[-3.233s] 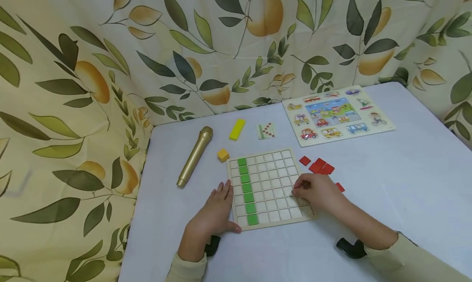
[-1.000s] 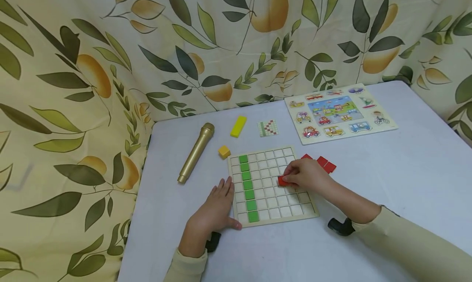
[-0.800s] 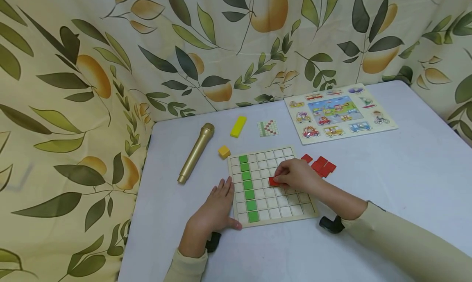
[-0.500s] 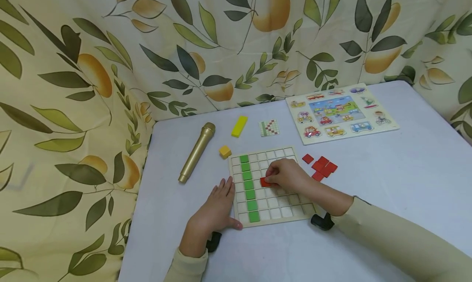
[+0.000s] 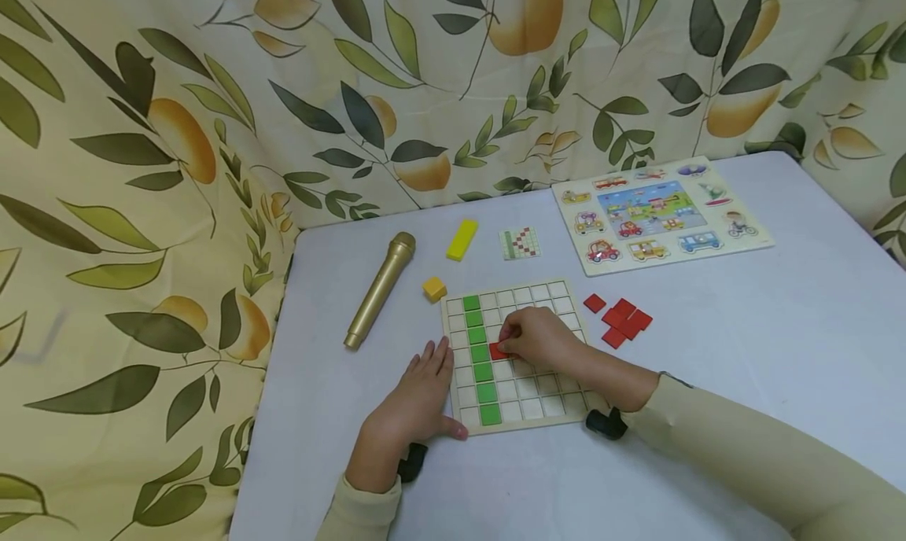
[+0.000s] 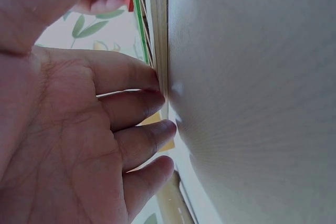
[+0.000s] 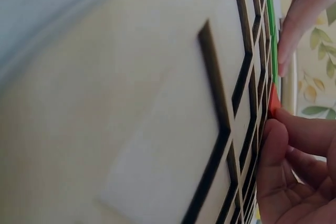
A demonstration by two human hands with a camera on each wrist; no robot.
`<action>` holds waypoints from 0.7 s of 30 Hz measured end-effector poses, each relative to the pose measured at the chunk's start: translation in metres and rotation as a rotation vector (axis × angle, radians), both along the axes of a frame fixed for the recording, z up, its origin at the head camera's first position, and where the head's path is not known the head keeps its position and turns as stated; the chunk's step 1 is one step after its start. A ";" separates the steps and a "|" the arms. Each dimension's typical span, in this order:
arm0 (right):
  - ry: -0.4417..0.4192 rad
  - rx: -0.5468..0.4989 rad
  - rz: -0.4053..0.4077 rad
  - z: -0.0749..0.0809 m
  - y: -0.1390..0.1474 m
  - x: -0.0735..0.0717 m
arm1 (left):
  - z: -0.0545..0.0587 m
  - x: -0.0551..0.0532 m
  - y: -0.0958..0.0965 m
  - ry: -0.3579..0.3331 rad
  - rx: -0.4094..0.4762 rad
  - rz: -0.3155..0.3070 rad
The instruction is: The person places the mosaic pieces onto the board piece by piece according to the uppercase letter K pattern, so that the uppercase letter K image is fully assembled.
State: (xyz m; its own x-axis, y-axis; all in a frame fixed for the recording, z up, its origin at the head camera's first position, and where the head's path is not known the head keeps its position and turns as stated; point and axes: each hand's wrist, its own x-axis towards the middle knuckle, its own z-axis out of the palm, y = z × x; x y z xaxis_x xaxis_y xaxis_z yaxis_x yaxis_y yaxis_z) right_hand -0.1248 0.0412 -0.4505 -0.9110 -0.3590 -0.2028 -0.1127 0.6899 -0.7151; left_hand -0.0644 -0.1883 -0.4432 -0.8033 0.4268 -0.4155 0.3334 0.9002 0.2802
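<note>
A wooden grid board lies on the table, one column filled with green tiles. My right hand is over the middle of the board and pinches a red tile between thumb and fingertips, right beside the green column. The right wrist view has the same red tile at the fingertips, close against the grid. My left hand rests at the board's left edge, fingers extended; in the left wrist view its fingertips meet the wooden side.
Several loose red tiles lie right of the board. Behind it are a small pattern card, a yellow bar and an orange-yellow cube. A gold microphone lies at left, a picture puzzle board at back right.
From the board's right edge, my right hand has moved left across the grid, carrying a red tile up beside the green column. My left hand has stayed at the board's left edge.
</note>
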 end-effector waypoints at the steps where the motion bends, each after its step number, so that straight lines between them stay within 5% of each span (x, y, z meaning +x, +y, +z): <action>1: 0.003 0.003 0.001 0.000 0.000 0.000 | 0.000 0.000 0.000 0.000 0.000 0.001; 10: 0.045 0.036 0.002 0.000 -0.002 0.002 | 0.002 0.000 0.002 0.000 -0.002 -0.004; 21: -0.006 -0.032 -0.075 0.005 0.025 0.013 | 0.000 0.002 0.002 0.009 0.010 0.002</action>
